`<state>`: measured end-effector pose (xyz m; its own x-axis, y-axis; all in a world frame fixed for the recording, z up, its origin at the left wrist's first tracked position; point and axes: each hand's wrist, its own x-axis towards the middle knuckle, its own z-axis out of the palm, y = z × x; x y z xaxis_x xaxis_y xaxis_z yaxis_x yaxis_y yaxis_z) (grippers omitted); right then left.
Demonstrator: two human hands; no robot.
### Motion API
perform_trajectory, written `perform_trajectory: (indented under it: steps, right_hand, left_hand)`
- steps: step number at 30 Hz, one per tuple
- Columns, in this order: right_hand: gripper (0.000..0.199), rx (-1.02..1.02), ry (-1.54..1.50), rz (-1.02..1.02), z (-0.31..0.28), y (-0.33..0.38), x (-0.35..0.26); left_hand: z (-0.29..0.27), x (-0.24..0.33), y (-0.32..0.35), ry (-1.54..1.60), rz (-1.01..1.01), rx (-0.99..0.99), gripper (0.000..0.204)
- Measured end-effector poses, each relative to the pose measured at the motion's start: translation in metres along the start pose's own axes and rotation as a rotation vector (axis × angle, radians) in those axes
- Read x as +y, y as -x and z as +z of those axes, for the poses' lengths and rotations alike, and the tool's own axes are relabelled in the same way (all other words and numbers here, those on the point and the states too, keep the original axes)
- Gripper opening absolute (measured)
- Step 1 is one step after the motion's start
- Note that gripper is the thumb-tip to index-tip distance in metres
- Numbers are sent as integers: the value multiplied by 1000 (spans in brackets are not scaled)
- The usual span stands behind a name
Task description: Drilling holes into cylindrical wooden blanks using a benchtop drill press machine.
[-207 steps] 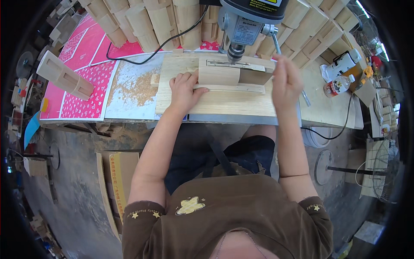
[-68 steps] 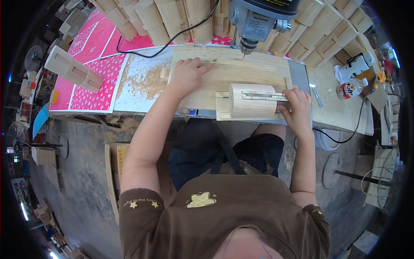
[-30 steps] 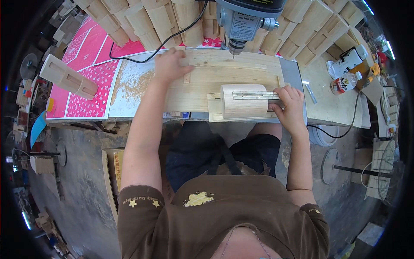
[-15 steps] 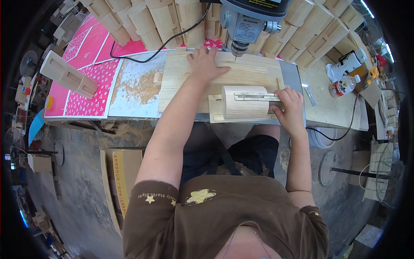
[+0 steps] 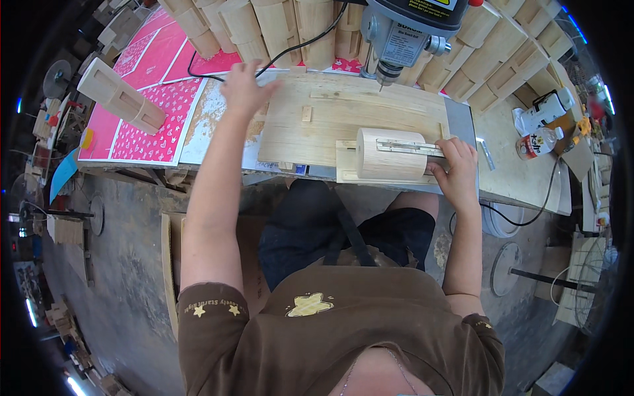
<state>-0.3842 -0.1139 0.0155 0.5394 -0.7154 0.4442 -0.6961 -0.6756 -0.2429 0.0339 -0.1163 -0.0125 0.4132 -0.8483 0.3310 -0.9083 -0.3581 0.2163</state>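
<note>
My right hand (image 5: pixel 456 170) grips the right end of a rounded pale wooden piece (image 5: pixel 389 155) with a metal strip on top. It lies on a small wooden base at the near edge of a wide wooden board (image 5: pixel 350 119). My left hand (image 5: pixel 246 86) is stretched out to the board's far left corner with its fingers spread and nothing in it, close to a black cable (image 5: pixel 218 69). A drill press head (image 5: pixel 409 26) hangs over the board's far edge, its bit (image 5: pixel 381 82) raised off the wood. A small wooden block (image 5: pixel 306 113) lies on the board.
Pink patterned mats (image 5: pixel 152 112) cover the bench on the left, with a long wooden block (image 5: pixel 122 99) on them. Several curved wooden pieces (image 5: pixel 277 26) line the back. A bottle (image 5: pixel 538 142) and a white tool (image 5: pixel 541 112) lie at the right. Sawdust lies beside the board.
My left hand has moved from the board under the drill press out to the left, toward the board's far corner. My right hand has stayed on the rounded wooden piece.
</note>
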Motion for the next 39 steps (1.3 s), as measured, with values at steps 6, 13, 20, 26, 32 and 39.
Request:
perform_trajectory:
  steps: [6,13,20,26,32,39]
  right_hand:
    - [40,12,-3,-20,2,-1,-1]
    - [39,-6,9,14,1,0,2]
    - [39,62,63,23,24,-28,0]
    - [40,36,53,25,33,-39,-5]
    - [56,206,203,80,41,-31,-7]
    - [82,214,-18,314,66,-27,11]
  left_hand:
    - [23,38,26,117,-128,-158,73]
    - [6,13,40,-137,-137,260,57]
    - [-7,91,118,1092,263,-129,58]
    - [11,114,129,1028,82,-153,66]
    - [36,100,130,758,233,86,62]
    - [28,113,131,451,176,77,59]
